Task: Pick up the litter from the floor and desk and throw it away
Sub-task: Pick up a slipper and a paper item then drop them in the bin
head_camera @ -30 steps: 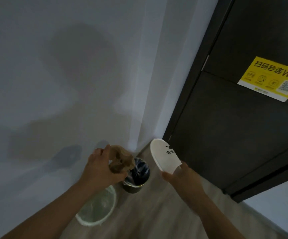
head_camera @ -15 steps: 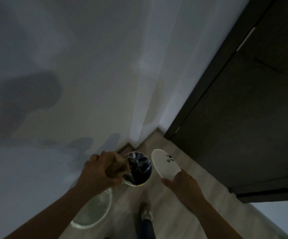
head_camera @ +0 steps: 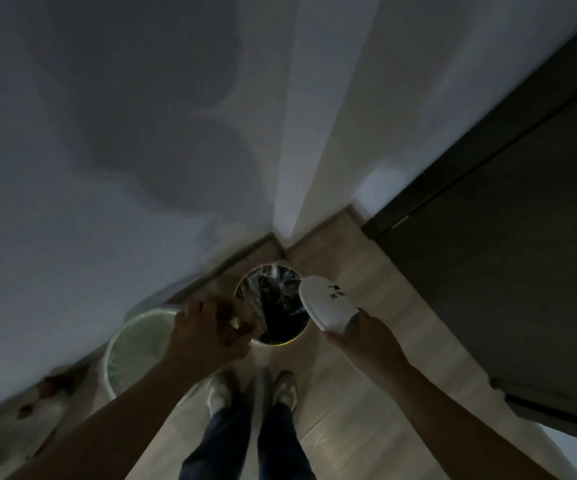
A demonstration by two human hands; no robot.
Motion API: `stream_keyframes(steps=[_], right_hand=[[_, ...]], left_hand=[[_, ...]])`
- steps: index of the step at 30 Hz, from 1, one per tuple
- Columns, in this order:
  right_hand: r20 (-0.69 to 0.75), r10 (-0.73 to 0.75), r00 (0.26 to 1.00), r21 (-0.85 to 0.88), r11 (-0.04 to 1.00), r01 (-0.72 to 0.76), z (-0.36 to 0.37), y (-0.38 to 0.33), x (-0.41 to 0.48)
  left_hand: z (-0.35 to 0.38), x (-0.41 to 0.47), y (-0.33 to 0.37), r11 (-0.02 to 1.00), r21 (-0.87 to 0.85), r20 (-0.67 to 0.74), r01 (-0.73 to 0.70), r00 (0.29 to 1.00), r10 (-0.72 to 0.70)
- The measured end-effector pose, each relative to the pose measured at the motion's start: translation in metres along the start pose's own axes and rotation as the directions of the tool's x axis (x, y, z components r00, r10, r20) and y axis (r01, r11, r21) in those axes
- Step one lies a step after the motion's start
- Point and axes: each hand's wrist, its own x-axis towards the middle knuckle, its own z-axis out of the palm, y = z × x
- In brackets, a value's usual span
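L hand (head_camera: 207, 336) is clutching crumpled brown litter (head_camera: 242, 315) over the bin (head_camera: 297, 339); R hand (head_camera: 363, 337) is gripping a white flat piece (head_camera: 325, 303). Neither's dropped yet, both prob. going in next.

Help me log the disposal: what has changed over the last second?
The right hand brought the white flat item leftward, over the right rim of the dark-lined bin. The left hand still grips the crumpled brown litter at the left rim. Nothing was let go; the pale bin stays alongside.
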Motion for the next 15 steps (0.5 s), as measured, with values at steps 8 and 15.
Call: stream_keyframes(steps=[8,15], right_hand=[[0.132,0.093,0.987,-0.126,0.989,-0.077,0.09,-0.001,0.136],[0.237,0.166,0.957,-0.183,0.975,-0.123,0.177,0.007,0.234]], left_hand=[[0.096,0.1,-0.044,0.997,0.058,0.061,0.047,0.997,-0.051],[0.172,0.167,-0.087,0.994,0.107,0.16,0.013,0.987,-0.03]])
